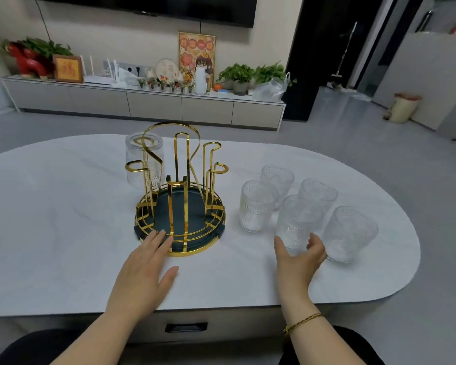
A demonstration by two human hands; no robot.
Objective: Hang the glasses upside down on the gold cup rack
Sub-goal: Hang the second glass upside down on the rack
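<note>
The gold cup rack (179, 196) with a dark round base stands mid-table. One clear textured glass (142, 162) hangs upside down on its far-left prong. Several more glasses stand upright to the rack's right, among them one at the left (256, 205) and one at the right (349, 233). My right hand (299, 262) wraps around the bottom of the nearest glass (298, 222), fingers and thumb on either side, the glass still resting on the table. My left hand (145, 270) lies flat and open, fingertips touching the rack's front rim.
The white oval table (63, 219) ends close to me, with a drawer handle (186, 327) under its edge. Beyond the table is grey floor and a low cabinet (142, 101) with plants and ornaments.
</note>
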